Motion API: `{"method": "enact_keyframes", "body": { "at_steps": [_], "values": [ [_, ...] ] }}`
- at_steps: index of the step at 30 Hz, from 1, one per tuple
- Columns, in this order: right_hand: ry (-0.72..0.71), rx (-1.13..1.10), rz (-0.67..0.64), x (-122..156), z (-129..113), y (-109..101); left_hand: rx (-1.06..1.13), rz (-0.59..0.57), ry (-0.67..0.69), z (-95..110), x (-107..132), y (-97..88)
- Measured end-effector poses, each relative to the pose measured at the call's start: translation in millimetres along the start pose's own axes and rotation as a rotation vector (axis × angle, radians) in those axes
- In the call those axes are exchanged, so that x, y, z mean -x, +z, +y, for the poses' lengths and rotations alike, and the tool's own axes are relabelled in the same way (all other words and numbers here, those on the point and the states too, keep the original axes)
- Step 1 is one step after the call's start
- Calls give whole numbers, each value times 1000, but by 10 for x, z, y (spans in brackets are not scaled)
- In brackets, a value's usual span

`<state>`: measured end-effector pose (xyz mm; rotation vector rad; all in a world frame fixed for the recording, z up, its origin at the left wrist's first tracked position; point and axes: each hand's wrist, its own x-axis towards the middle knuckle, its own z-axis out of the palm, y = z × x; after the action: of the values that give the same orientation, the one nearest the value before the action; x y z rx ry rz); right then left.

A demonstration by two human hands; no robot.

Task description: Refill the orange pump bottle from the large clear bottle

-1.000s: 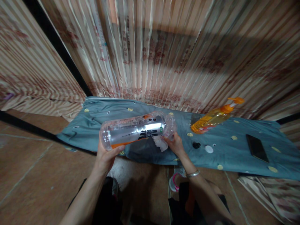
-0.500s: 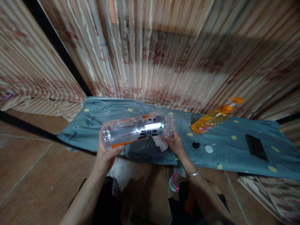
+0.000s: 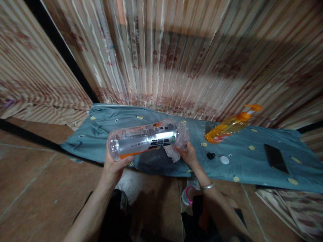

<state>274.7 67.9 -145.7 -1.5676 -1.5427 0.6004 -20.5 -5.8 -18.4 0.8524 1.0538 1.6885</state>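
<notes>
I hold a large clear plastic bottle (image 3: 145, 138) on its side above a blue-grey cloth (image 3: 252, 158). It has a silver, black and orange label. My left hand (image 3: 113, 166) cups its base end from below, fingers curled around it. My right hand (image 3: 186, 153) is closed at the bottle's neck end, pressing a crumpled white cloth or tissue (image 3: 171, 153) against it. A silver bangle sits on my right wrist.
On the cloth lie an orange pump bottle (image 3: 230, 125), a small black cap (image 3: 211, 155), a white cap (image 3: 224, 160) and a dark phone (image 3: 276, 158). Striped curtains hang behind. Brown tiled floor spreads to the left. A shoe (image 3: 188, 195) shows below.
</notes>
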Motion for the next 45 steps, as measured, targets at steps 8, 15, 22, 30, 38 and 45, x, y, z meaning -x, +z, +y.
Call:
{"method": "enact_keyframes", "body": {
  "at_steps": [8,15,22,30,38,45],
  "values": [
    [-23,5,21,-13,48,8,-18,4,6,-4,-6,3],
    [-20,0,14,-5,34,12,-4,-7,3,-13,-12,-1],
    [-18,19,1,-5,47,0,-4,-17,7,-15,-13,0],
    [-34,19,7,2,48,7,24,-1,0,-24,-14,-8],
    [-9,35,14,-6,43,10,2,-4,17,-15,-3,-2],
    [3,30,-5,-2,28,0,-4,10,-4,-24,-16,-6]
  ]
}}
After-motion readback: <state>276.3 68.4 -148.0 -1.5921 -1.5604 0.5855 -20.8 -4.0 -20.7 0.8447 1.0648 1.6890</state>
